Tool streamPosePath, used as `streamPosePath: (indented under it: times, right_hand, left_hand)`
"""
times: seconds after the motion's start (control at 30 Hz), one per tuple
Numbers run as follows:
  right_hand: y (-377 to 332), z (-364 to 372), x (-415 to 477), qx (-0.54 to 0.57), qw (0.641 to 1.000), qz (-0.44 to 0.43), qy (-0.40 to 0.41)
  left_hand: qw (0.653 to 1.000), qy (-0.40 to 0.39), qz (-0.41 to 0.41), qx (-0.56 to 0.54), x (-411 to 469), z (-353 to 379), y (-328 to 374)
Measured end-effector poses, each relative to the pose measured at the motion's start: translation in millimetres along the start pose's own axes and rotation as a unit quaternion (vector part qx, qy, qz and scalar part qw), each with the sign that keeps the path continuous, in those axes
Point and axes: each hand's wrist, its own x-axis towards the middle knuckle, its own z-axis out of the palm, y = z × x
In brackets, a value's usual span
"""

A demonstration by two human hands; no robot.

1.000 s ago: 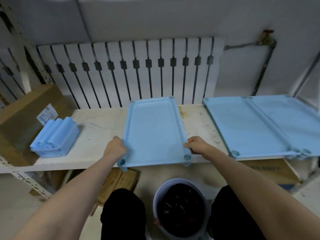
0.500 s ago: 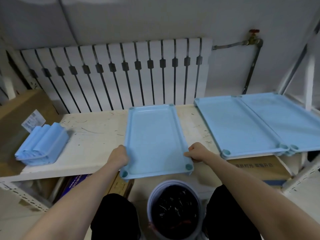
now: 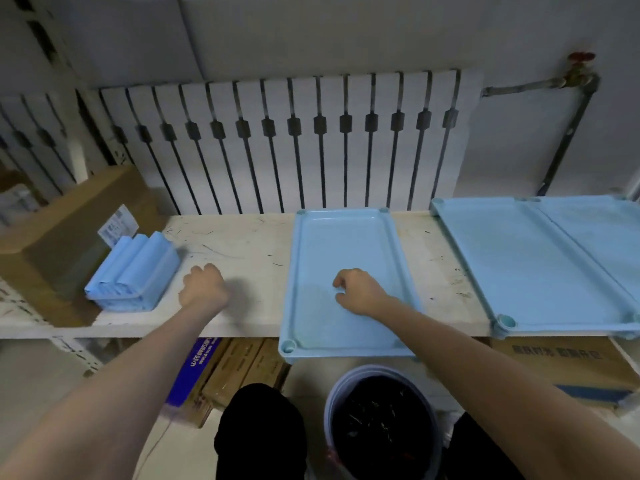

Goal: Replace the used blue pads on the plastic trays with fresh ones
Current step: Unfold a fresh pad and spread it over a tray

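The middle tray lies bare on the surface with no pad in it, its near end overhanging the edge. Half a second ago I had both hands on its near corners; now I have let go. My right hand rests on the tray floor, fingers loosely curled with nothing in them. My left hand has gone out left over the surface, fingers also loosely curled and empty. It is near the stack of fresh pads but not touching it. I take this to mean the tray is placed and a pad comes off the stack next.

To the right two more trays lie side by side; I cannot tell whether they are lined. A cardboard box sits behind the stack. A white radiator runs along the wall, with a pipe and tap to its right. Below the edge, between my knees, stands a bucket of dark contents.
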Motion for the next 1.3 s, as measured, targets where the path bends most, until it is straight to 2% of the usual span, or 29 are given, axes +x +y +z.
streamPosePath:
  times: [0.1, 0.17, 0.33, 0.53, 0.73, 1.03, 1.17, 1.23, 1.3]
  right_hand:
    - [-24.8, 18.5, 13.3, 0.015, 0.999, -0.032, -0.021]
    - [-40.4, 30.6, 23.3, 0.044, 0.998, -0.039, -0.007]
    - [-62.4, 54.8, 39.0, 0.076, 0.995, -0.061, 0.014]
    - [-63.2, 58.6, 48.7, 0.091, 0.993, -0.059, 0.041]
    - [-65.3, 61.1, 53.6, 0.091, 0.993, -0.056, 0.057]
    - [-69.1, 60.1, 45.6, 0.088, 0.994, -0.047, 0.052]
    - [-63.1, 55.6, 41.3, 0.084, 0.995, -0.034, 0.052]
    - [-60.5, 53.4, 40.1, 0.084, 0.995, -0.029, 0.055]
    - [-57.4, 52.1, 37.7, 0.085, 0.994, -0.028, 0.056]
  left_hand:
    - [0.997, 0.021, -0.06, 0.034, 8.5, -9.1, -41.5]
    - [0.995, 0.033, -0.085, 0.05, 17.6, -16.0, -69.3]
    - [0.996, -0.012, -0.076, 0.044, 37.7, -15.9, -103.5]
    - [0.997, 0.027, -0.067, 0.029, 50.4, 2.0, -110.0]
    - [0.998, 0.052, -0.023, 0.025, 49.5, 7.4, -77.4]
    - [0.992, 0.013, 0.121, 0.029, 9.1, 17.0, 6.7]
    - [0.988, -0.006, 0.152, 0.028, -5.2, 18.0, 26.5]
    - [0.987, 0.025, 0.16, -0.002, -7.1, 13.6, 28.2]
    - [0.983, 0.09, 0.16, -0.02, -8.2, 5.1, 29.3]
